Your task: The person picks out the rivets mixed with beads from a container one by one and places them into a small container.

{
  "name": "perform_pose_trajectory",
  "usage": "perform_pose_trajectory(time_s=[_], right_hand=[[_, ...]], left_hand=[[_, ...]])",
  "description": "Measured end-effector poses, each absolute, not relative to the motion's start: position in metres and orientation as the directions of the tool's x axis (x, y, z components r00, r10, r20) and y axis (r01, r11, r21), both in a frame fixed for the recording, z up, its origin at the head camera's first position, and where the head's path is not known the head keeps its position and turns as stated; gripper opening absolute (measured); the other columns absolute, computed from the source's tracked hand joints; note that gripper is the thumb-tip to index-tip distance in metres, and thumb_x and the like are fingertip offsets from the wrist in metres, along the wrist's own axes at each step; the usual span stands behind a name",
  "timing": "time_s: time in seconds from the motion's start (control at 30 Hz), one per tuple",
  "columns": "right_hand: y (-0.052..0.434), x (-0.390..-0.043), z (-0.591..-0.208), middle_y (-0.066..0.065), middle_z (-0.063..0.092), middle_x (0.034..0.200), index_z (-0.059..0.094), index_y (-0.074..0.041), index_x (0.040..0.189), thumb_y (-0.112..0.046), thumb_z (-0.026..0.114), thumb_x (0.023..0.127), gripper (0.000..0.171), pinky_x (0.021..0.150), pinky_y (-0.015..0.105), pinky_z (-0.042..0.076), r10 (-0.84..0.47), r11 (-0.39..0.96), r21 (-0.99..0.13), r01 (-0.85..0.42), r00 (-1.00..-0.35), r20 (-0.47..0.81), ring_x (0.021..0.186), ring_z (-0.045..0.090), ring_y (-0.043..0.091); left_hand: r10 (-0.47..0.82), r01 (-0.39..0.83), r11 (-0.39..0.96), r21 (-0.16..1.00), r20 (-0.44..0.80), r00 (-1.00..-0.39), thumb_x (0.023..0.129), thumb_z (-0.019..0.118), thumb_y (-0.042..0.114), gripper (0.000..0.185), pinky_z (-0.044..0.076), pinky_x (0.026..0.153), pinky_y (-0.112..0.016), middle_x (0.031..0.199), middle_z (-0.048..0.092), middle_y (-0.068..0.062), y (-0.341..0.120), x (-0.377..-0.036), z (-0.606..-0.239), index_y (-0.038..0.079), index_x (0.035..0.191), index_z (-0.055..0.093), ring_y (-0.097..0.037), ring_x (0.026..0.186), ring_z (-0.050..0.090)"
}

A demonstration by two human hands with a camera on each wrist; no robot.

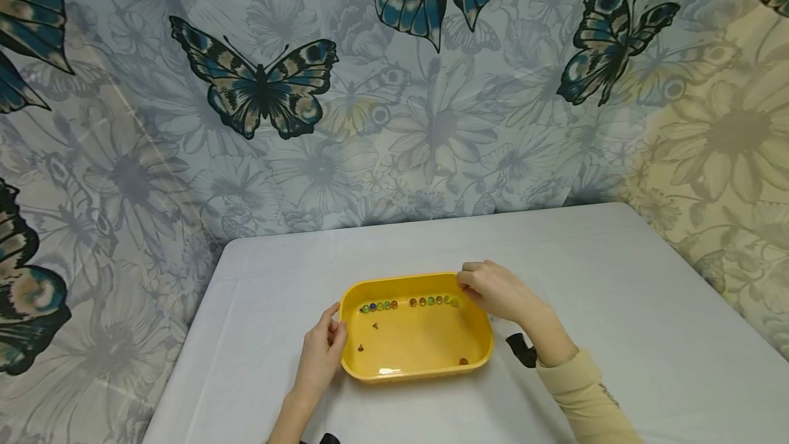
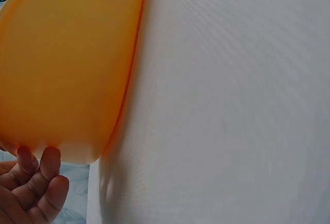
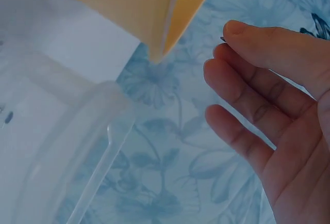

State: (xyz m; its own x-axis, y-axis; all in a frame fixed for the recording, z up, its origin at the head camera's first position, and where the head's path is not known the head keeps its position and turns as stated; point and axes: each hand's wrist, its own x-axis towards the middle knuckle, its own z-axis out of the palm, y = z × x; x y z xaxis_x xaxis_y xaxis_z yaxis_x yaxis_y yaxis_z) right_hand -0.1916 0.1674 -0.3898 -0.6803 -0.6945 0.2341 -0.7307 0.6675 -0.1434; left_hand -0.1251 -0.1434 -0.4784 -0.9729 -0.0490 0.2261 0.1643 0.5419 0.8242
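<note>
A yellow tray shows at the front middle of the white table. Along its back side runs a row of glass marbles, with a gap in the middle; a reddish marble lies by the front right corner. Two small dark bits are on the left part of its floor. My left hand grips the tray's left end, fingertips against the outer wall in the left wrist view. Over the back right corner, my right hand pinches a tiny dark piece between thumb and forefinger, mostly hidden.
White cloth covers the table; its far edge meets a butterfly-and-flower curtain. A black wrist device sits by the right wrist. Clear plastic fills the left of the right wrist view.
</note>
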Motion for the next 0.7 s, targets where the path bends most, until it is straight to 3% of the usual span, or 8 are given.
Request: perform_pose_trajectory(time_s=[0.33, 0.7], right_hand=[[0.181, -0.190, -0.391, -0.005, 0.050, 0.070, 0.063, -0.007, 0.076, 0.005, 0.069, 0.077, 0.014, 0.063, 0.028, 0.044, -0.667, 0.689, -0.168, -0.705, -0.708, 0.233, 0.061, 0.043, 0.007], [0.195, -0.186, -0.394, -0.003, 0.053, 0.073, 0.061, -0.008, 0.075, 0.007, 0.070, 0.074, 0.018, 0.060, 0.025, 0.045, -0.622, 0.721, -0.196, -0.665, -0.745, 0.240, 0.063, 0.047, 0.009]], left_hand=[[-0.046, 0.161, 0.548, 0.821, 0.222, -0.974, 0.090, 0.055, 0.005, 0.039, 0.040, 0.049, -0.019, 0.071, 0.046, 0.003, -0.144, -0.125, -0.478, -0.004, 0.128, 0.049, -0.006, 0.057, 0.044], [-0.052, 0.144, 0.550, 0.823, 0.205, -0.977, 0.091, 0.054, 0.007, 0.039, 0.041, 0.050, -0.019, 0.072, 0.047, 0.003, -0.143, -0.125, -0.476, -0.003, 0.128, 0.049, -0.008, 0.059, 0.045]])
